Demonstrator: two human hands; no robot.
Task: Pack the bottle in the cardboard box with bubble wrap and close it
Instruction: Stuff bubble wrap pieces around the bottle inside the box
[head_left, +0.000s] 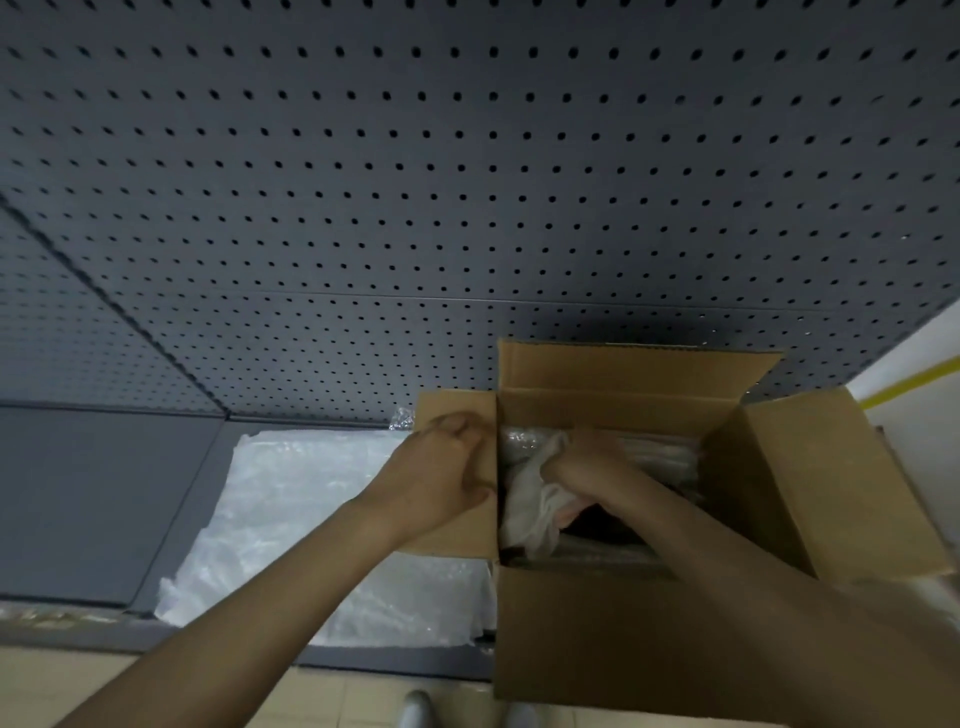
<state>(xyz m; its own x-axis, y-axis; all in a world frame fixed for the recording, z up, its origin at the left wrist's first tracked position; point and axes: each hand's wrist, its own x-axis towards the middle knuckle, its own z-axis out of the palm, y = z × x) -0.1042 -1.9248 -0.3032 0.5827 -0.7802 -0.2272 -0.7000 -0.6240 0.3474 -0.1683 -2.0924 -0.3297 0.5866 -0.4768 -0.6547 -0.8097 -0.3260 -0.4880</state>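
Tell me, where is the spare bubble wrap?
The bubble wrap lies flat on the grey shelf, left of the cardboard box, under the left arm.

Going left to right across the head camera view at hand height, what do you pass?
Grey shelf → bubble wrap sheet → left hand on the box's left flap → right hand inside the box → right flap.

A dark grey shelf below a perforated back panel carries a spread bubble wrap sheet and an open cardboard box beside it.
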